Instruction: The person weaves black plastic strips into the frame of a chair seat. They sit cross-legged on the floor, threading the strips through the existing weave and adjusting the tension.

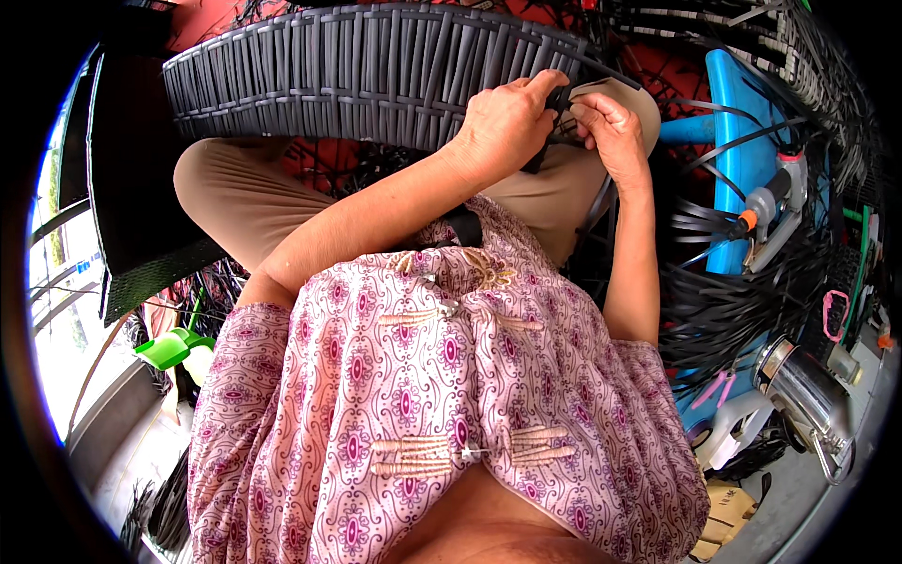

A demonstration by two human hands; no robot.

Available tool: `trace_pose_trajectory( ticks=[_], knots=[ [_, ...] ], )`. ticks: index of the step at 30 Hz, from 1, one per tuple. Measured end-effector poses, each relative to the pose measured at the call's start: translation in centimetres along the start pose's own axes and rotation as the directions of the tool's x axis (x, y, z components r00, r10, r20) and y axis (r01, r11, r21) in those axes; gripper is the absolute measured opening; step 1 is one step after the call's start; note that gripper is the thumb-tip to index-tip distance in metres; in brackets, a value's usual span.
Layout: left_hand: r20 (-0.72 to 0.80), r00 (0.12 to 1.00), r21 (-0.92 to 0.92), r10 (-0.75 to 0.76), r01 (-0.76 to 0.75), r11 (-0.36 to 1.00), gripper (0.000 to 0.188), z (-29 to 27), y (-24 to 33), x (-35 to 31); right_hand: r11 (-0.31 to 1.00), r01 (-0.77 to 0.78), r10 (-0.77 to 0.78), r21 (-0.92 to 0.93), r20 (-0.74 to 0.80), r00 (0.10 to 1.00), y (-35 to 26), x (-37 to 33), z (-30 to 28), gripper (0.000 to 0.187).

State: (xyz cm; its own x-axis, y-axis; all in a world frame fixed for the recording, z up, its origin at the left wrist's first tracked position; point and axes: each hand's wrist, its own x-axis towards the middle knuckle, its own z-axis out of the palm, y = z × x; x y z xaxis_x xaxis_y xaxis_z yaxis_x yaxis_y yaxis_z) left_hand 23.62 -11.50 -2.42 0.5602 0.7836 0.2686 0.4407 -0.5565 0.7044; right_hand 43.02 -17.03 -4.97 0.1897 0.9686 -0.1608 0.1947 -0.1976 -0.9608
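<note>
A curved panel (329, 80) of dark grey woven plastic rattan lies across my lap, with upright strips bound by crosswise bands. At its right end my left hand (507, 122) is closed, index finger laid along the edge. Below its curled fingers hangs part of a black plastic strip (536, 162). Just to the right, my right hand (611, 127) pinches with thumb and fingers close to the left fingertips. The strip seems to run between both hands, though the fingers hide much of it. A loose strip end (611, 73) juts past the panel's corner.
At right stands a blue plastic stool (728, 188) with an air stapler (775, 202) against it. A bundle of black strips (714, 301) spreads below, near a steel jug (799, 385) and pink-handled scissors (714, 388). A green scoop-shaped thing (164, 350) is at left.
</note>
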Motion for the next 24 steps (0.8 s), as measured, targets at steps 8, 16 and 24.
trace_pose_trajectory(
  ticks=[8,16,24],
  knots=[
    [0.028,0.999,0.04,-0.017,0.016,0.999,0.027,-0.1,-0.1,-0.1,0.977,0.132,-0.122,-0.166,0.066,0.99,-0.9,0.7,-0.5,0.012],
    [0.009,1.0,0.107,-0.005,0.004,0.994,0.025,0.0,-0.4,0.5,0.933,0.128,-0.107,-0.336,0.081,0.991,-2.6,0.6,-0.2,0.01],
    [0.077,0.964,0.294,0.256,-0.267,0.918,0.038,-0.9,-0.6,-0.3,0.969,0.163,-0.163,-0.187,0.015,0.986,-1.0,0.0,0.4,0.01]
  ],
)
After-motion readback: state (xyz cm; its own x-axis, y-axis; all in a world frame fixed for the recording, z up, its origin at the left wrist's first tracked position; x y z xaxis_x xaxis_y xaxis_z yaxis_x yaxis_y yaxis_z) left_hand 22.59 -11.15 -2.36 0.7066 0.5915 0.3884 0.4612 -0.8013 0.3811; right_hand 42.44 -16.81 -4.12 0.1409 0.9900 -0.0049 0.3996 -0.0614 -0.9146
